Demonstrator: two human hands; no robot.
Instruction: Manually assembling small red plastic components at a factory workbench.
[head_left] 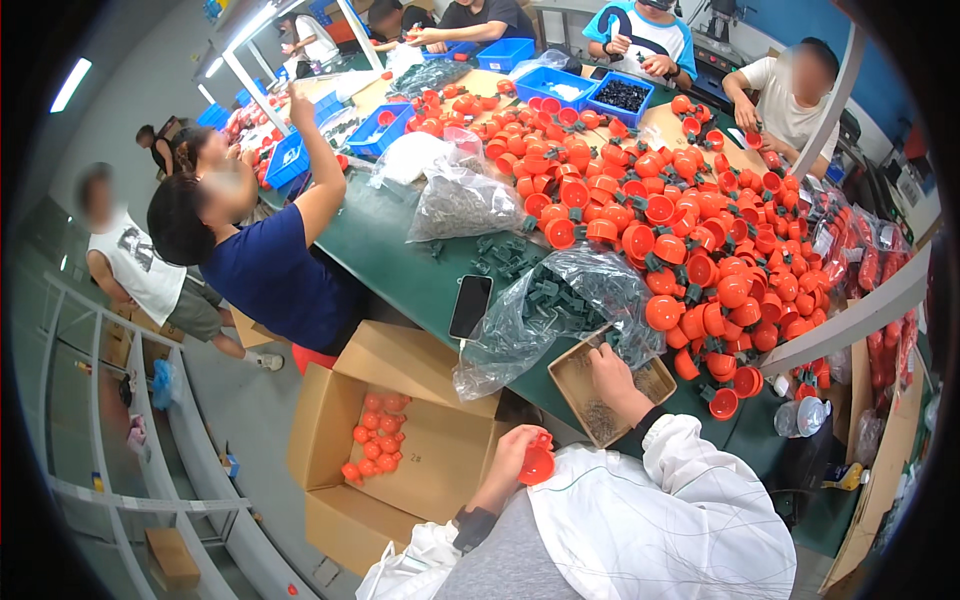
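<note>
My left hand is closed around a small red plastic cup, close in front of my body with the hollow side showing. My right hand reaches over a shallow cardboard tray of small thin metal pieces. Its fingers are curled together at the tray's far part; what they hold, if anything, is too small to make out. Just beyond the tray lies a clear plastic bag, opened, with dark green plastic clips inside. More loose clips lie on the green table.
A big heap of red cups with dark clips covers the table's right. An open carton with several red cups stands at my left. A phone and a bag of grey parts lie ahead. A co-worker sits at the left.
</note>
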